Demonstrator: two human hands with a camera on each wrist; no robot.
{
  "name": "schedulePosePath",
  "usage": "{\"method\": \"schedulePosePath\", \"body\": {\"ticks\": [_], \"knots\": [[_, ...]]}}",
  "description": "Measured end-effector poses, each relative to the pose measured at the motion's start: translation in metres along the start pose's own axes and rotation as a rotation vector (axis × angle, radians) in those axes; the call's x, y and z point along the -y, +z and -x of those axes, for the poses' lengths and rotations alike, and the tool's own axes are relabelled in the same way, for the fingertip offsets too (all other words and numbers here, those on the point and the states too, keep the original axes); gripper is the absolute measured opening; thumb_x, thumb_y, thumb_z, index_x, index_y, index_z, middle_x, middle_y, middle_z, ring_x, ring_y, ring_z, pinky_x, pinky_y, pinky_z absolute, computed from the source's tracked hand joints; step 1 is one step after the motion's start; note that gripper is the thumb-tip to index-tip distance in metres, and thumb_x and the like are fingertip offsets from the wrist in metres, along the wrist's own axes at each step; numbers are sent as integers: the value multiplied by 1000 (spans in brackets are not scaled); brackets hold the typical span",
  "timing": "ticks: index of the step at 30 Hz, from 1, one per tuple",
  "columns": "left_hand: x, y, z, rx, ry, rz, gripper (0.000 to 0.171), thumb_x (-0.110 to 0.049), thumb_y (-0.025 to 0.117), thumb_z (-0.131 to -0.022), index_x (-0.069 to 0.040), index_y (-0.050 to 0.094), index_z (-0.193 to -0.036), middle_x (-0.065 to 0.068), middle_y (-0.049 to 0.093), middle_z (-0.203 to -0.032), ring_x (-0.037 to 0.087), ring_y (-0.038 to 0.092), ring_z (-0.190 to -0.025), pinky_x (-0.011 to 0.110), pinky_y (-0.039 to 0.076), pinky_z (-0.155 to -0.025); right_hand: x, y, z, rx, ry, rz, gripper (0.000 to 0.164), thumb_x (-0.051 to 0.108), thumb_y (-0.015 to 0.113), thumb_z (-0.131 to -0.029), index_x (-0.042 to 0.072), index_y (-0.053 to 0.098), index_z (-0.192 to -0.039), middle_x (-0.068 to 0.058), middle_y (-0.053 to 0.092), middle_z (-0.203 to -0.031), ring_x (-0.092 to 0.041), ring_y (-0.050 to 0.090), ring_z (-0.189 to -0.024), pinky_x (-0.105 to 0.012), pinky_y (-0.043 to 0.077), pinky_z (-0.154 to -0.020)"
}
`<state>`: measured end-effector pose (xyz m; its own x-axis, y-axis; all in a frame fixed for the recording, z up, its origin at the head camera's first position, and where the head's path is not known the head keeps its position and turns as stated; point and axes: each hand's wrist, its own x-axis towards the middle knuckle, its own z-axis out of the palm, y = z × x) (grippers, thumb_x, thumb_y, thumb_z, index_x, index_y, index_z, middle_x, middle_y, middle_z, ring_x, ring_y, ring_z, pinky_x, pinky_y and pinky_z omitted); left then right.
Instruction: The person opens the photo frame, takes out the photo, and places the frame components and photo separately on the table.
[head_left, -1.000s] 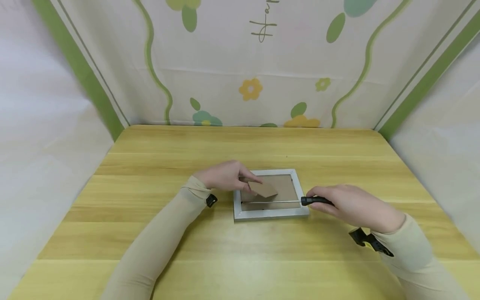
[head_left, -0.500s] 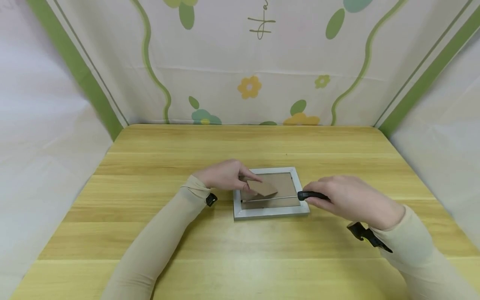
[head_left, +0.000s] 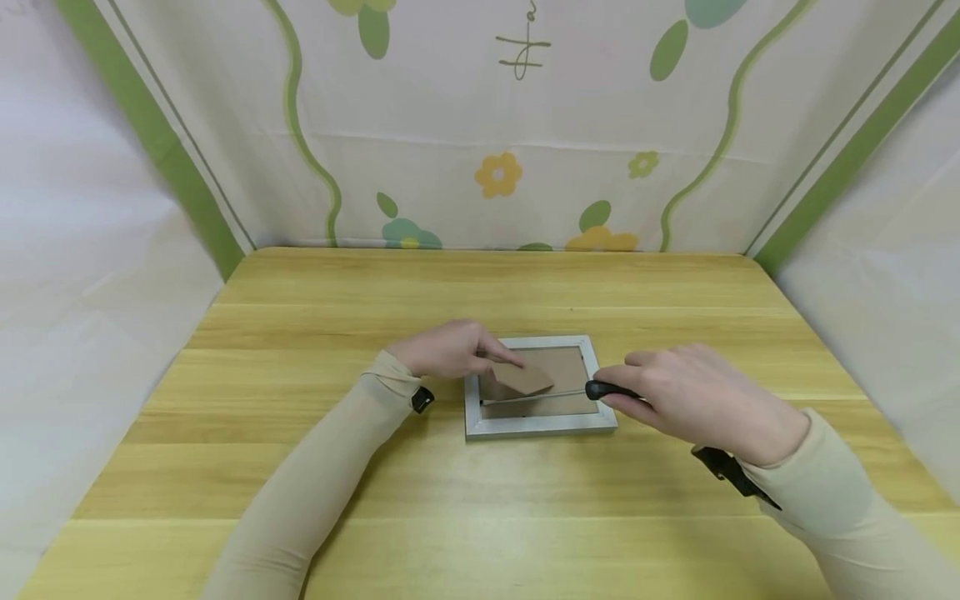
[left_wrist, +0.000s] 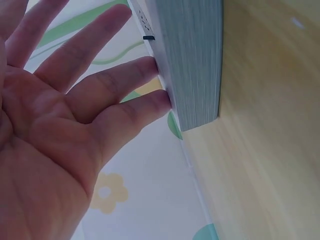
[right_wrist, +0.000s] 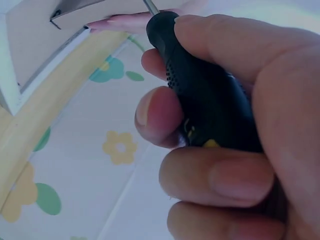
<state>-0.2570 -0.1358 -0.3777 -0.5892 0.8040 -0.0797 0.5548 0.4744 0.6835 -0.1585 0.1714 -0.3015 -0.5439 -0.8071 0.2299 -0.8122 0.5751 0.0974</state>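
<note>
A picture frame (head_left: 538, 427) with a pale silvery border lies back side up on the table. From its brown backing board (head_left: 558, 406) a brown cardboard stand flap (head_left: 525, 380) is raised. My left hand (head_left: 450, 348) holds this flap between thumb and index finger. In the left wrist view, its other fingers (left_wrist: 115, 82) are stretched against the frame's edge. My right hand (head_left: 693, 400) grips a screwdriver by its black handle (right_wrist: 210, 100). The thin metal shaft (head_left: 551, 394) crosses the backing leftward. Its tip is by a small dark tab at the frame's near-left corner.
The wooden table (head_left: 480, 517) extends around the frame on all sides. Behind it hangs a white curtain (head_left: 420, 100) with a flower print, and white sheets close off the left and right. Black straps (head_left: 422, 400) sit at both wrists.
My right hand has risen and shifted a little left, so the screwdriver handle stands higher and its shaft slopes down to the left. My left hand and the frame have barely moved.
</note>
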Motion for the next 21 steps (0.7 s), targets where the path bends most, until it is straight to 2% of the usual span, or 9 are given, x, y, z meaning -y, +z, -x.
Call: {"method": "schedulePosePath", "body": {"ticks": [9,15,18,21], "knots": [[-1,-1,2,-2,-6,-38,46,2,59,-94,-28,70,-127,-7,68,-121,7,21,-46,21,27,-46,13,-19,-21,30,-53,55,11,26,75,-89,21,65,-91,13,35,-62,-2,23,-43,-22,23,-39],[-4,-1,2,-2,0,-63,44,-1,57,-96,-29,69,-127,-10,70,-112,7,21,-46,21,27,-47,29,-32,-39,-56,-178,169,24,22,81,-82,16,58,-79,8,32,-61,-4,19,-43,-20,19,-38],[-5,-1,2,-1,-2,-79,47,0,56,-95,-31,69,-127,-10,69,-108,6,20,-47,21,27,-47,36,-38,-47,-56,-227,212,30,22,82,-81,13,54,-74,6,33,-59,-5,20,-42,-20,20,-39],[-6,1,1,4,-7,-83,50,2,54,-94,-31,68,-127,-9,69,-111,6,19,-47,21,26,-48,42,-43,-53,-25,-247,244,33,23,82,-81,11,53,-73,5,34,-58,-6,20,-42,-20,21,-39]]}}
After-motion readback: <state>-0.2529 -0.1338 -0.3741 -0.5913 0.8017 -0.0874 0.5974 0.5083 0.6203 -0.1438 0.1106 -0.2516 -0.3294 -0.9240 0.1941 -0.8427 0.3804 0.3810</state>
